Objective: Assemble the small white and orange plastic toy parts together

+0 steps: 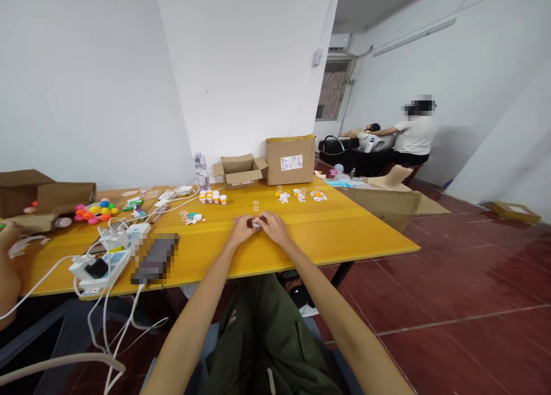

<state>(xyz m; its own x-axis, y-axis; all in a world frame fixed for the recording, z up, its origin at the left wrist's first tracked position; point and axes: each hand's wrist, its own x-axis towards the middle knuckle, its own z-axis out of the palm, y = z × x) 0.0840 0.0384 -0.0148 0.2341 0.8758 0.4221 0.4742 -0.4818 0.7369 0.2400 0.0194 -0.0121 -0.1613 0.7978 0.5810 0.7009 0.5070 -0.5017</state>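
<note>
My left hand and my right hand meet over the yellow table, fingers closed around one small whitish piece. Its exact kind is too small and too covered by fingers to tell. Just beyond them stands a clear little cup. Farther back on the left is a group of small white jars with orange bands. Loose white and teal parts lie left of my hands. To the right are piles of white and orange parts, with clear cups among them.
An open carton, a closed carton and a water bottle stand at the back. Power strips, cables and a phone lie left, near colourful balls. Another person's hand shows at far left; someone sits far right.
</note>
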